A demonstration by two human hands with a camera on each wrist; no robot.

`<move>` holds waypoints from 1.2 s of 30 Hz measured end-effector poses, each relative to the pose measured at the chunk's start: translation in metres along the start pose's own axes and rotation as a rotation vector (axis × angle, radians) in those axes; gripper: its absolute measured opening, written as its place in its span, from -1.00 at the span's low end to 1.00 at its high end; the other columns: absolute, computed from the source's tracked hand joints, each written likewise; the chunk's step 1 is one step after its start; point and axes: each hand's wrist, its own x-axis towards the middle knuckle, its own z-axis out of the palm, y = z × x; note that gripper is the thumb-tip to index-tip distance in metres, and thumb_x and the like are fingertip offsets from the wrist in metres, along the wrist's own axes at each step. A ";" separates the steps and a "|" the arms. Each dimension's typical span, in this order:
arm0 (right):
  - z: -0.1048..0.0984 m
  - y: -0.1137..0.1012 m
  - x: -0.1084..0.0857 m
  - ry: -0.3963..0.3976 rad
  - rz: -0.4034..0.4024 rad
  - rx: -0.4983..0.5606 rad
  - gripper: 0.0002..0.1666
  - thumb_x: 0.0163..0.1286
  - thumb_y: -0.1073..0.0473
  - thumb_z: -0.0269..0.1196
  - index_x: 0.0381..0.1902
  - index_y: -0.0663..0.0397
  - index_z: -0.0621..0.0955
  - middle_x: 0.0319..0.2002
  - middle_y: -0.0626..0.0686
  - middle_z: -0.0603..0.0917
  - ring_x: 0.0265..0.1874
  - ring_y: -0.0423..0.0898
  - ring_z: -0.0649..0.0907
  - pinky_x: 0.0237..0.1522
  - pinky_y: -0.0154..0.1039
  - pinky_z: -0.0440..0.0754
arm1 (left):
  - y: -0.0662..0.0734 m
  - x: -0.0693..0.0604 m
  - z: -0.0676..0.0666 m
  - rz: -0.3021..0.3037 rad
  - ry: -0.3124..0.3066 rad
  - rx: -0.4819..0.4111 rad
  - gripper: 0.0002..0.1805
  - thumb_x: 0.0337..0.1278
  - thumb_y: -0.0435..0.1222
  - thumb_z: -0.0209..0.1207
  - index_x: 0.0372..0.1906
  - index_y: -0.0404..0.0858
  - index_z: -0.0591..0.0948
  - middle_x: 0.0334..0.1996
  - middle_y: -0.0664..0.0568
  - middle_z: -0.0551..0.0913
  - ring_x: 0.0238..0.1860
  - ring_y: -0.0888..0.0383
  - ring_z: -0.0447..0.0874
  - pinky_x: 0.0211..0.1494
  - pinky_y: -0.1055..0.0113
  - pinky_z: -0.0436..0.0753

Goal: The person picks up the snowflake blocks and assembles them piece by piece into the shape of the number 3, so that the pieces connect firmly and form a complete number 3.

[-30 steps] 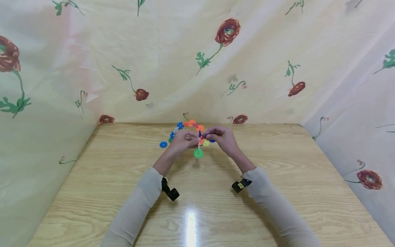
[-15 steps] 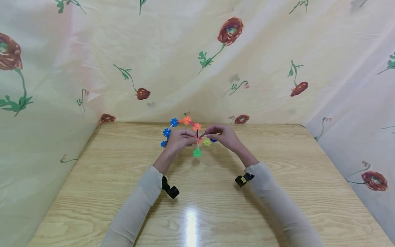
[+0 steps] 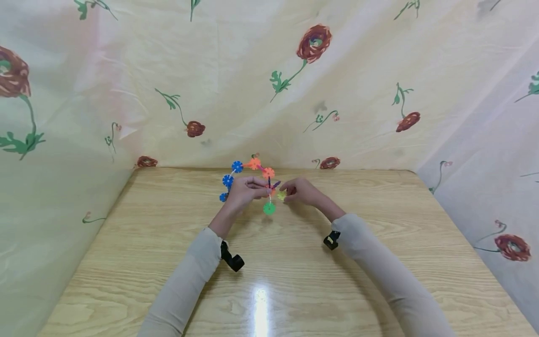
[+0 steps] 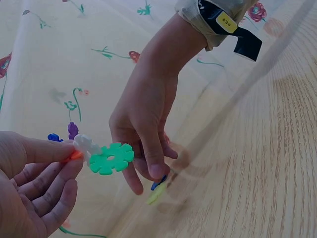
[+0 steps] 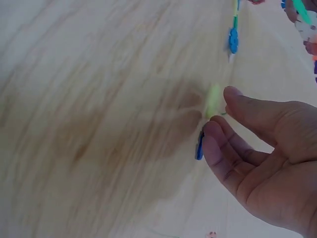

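Note:
In the head view my left hand pinches a chain of joined plastic snowflake discs. The left wrist view shows thumb and fingertips on its orange disc, beside a white disc and a green disc. A purple disc sticks out to the right of the chain. My right hand is over a yellow disc and a blue disc on the table. In the right wrist view its thumb and fingers are apart, close to the yellow disc, with nothing gripped between them.
The wooden table reaches back to a flower-printed cloth, which also hangs at both sides. More chain discs, such as a blue disc, arch up behind my left hand.
My right hand has let go of the purple disc, which now stays on the chain, and has moved down to the yellow disc. The chain has shifted slightly left in my left hand.

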 end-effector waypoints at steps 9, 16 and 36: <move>0.009 0.001 0.007 -0.022 0.080 -0.083 -0.62 0.32 0.39 0.34 0.10 0.37 0.68 -0.50 0.10 0.66 -0.59 -0.21 0.43 -0.48 -0.37 0.38 | -0.001 0.001 0.000 0.026 -0.007 0.016 -0.82 0.11 -0.39 0.45 -0.16 -0.30 0.76 -0.33 0.02 0.79 -0.29 0.20 0.74 0.23 -0.26 0.60; 0.011 -0.004 0.004 0.015 0.122 -0.067 -0.75 0.25 0.38 0.42 -0.10 0.32 0.70 -0.39 0.15 0.66 -0.43 -0.10 0.53 -0.34 -0.30 0.51 | 0.000 0.001 -0.001 0.034 -0.013 0.058 -0.81 0.13 -0.40 0.44 -0.15 -0.32 0.75 -0.32 0.04 0.78 -0.28 0.21 0.72 0.21 -0.16 0.65; -0.012 -0.025 -0.024 0.295 0.161 0.465 -0.68 0.46 0.24 0.30 0.09 0.28 0.68 -0.18 0.13 0.74 -0.17 0.21 0.70 -0.11 0.03 0.74 | -0.003 0.008 -0.003 0.067 0.000 0.071 -0.85 0.10 -0.51 0.41 -0.20 -0.38 0.74 -0.25 -0.06 0.76 -0.25 0.16 0.73 0.15 -0.04 0.73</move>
